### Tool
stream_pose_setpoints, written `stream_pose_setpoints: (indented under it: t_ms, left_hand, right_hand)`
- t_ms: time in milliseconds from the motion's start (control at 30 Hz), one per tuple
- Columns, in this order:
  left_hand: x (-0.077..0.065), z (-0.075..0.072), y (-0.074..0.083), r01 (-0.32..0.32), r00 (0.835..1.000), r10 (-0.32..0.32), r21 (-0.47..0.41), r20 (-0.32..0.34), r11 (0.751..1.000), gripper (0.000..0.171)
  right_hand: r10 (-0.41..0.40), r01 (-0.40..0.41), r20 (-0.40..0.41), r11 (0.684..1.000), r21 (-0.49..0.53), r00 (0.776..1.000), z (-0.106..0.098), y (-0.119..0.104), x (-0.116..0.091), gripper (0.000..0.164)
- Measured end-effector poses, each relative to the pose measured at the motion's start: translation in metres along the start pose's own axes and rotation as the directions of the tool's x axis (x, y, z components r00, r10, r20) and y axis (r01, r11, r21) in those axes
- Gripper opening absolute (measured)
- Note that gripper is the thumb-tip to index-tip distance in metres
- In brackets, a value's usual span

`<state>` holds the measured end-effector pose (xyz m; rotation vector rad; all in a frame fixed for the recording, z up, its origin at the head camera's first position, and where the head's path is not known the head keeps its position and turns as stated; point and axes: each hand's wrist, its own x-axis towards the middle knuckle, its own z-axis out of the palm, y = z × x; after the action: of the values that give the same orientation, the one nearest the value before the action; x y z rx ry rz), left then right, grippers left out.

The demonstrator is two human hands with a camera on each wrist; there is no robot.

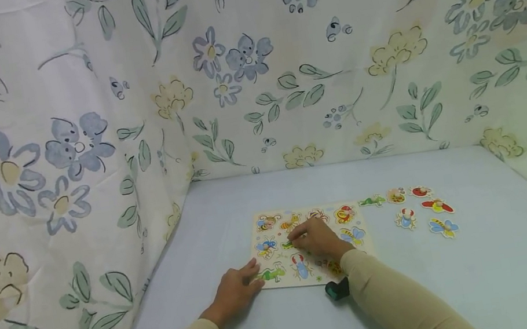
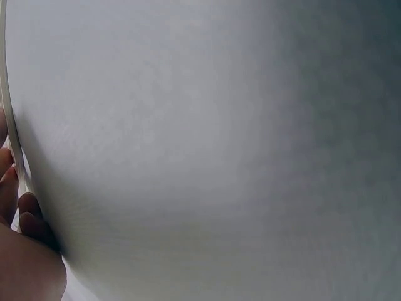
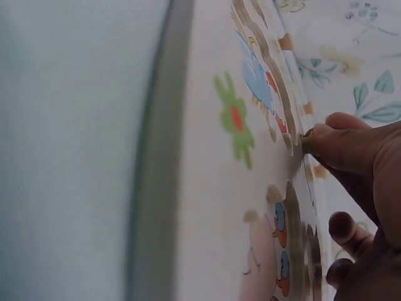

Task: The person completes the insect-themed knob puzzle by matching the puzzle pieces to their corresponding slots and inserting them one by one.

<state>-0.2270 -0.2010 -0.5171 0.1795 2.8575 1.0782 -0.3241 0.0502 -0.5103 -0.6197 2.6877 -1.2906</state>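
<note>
A wooden insect puzzle board (image 1: pixel 285 285) lies flat on the table. My right hand (image 1: pixel 314 238) is over its middle, thumb and forefinger pinching a small greenish puzzle piece (image 3: pixel 307 144) just at the board's surface. Most of that piece is hidden by the fingertips. At the lower left corner, my left hand (image 1: pixel 235 292) holds the board's edge; in the left wrist view only some of its fingers (image 2: pixel 28 216) show beside that edge. Printed insects show on the board, among them a green grasshopper (image 1: pixel 273 273) and a blue beetle with red pincers (image 1: pixel 301 266).
Right of the board lie several loose pieces: a green one (image 1: pixel 372 201), a ladybird (image 1: pixel 420 191), a red-winged insect (image 1: pixel 438 206), a beetle (image 1: pixel 405 219) and a blue-winged bee (image 1: pixel 444 227). A floral curtain (image 1: pixel 309 121) hangs behind the white table (image 1: pixel 503 263).
</note>
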Motion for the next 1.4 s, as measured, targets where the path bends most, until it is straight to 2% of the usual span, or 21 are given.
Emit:
stream_pose_setpoints:
  t_ms: [200, 400, 600, 800, 1033, 1233, 1400]
  left_hand:
    - [0.000, 0.000, 0.003, -0.006, 1.000, 0.006, 0.008, 0.003, 1.000, 0.046]
    - [0.002, -0.003, 0.005, -0.023, 1.000, 0.023, -0.006, -0.003, 1.000, 0.045]
    - [0.003, -0.004, 0.008, -0.017, 1.000, 0.017, -0.007, -0.005, 1.000, 0.046]
    - [0.003, -0.003, 0.007, -0.010, 1.000, 0.010, -0.001, -0.013, 1.000, 0.046]
    - [0.000, 0.000, 0.004, 0.004, 1.000, -0.004, 0.029, -0.017, 1.000, 0.046]
    - [-0.003, 0.000, 0.005, 0.003, 1.000, -0.002, 0.019, -0.012, 1.000, 0.046]
    - [-0.003, 0.001, 0.007, -0.007, 1.000, 0.007, 0.018, -0.010, 1.000, 0.045]
  right_hand:
    - [-0.012, 0.010, -0.034, 0.999, -0.044, 0.999, -0.004, 0.002, -0.004, 0.014]
    - [-0.060, 0.051, -0.124, 0.996, -0.074, 0.991, -0.028, -0.005, -0.011, 0.021]
    - [-0.150, 0.138, -0.258, 0.988, -0.063, 0.955, -0.065, -0.014, -0.029, 0.021]
    - [-0.164, 0.151, -0.381, 0.986, -0.065, 0.910, -0.096, -0.011, -0.047, 0.021]
    - [-0.079, 0.045, -0.430, 0.995, -0.089, 0.899, -0.129, 0.004, -0.065, 0.026]
    - [0.013, -0.064, -0.472, 0.994, -0.092, 0.882, -0.162, 0.039, -0.080, 0.030]
    - [0.044, -0.098, -0.455, 0.990, -0.096, 0.889, -0.189, 0.069, -0.098, 0.035]
